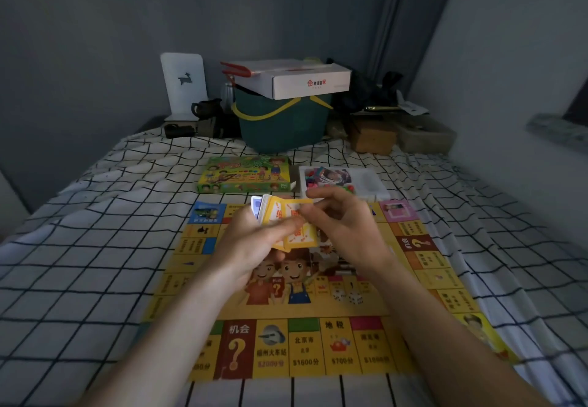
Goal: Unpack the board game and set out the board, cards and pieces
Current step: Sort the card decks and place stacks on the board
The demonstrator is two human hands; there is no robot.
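The fingers (280,225) of the left hand (254,241) are curled round a stack of cards (273,212), holding it upright above the far half of the game board (318,343). The right hand (346,228) meets it from the other side, its fingers pinching a yellow card (300,238) at the front of the stack; how far that card has come free of the rest cannot be told. Both hands hover over the board, which lies unfolded and flat on the bed (95,247) with its black-grid sheet. Beyond the board's far edge, to the left, lies the green game box (245,174); beside it to the right sits a white tray (366,184) holding small coloured pieces (313,177) and some cards. Farther back from the board stands a dark green basket (283,126) with a yellow handle, and a white carton (296,79) rests on top of it.
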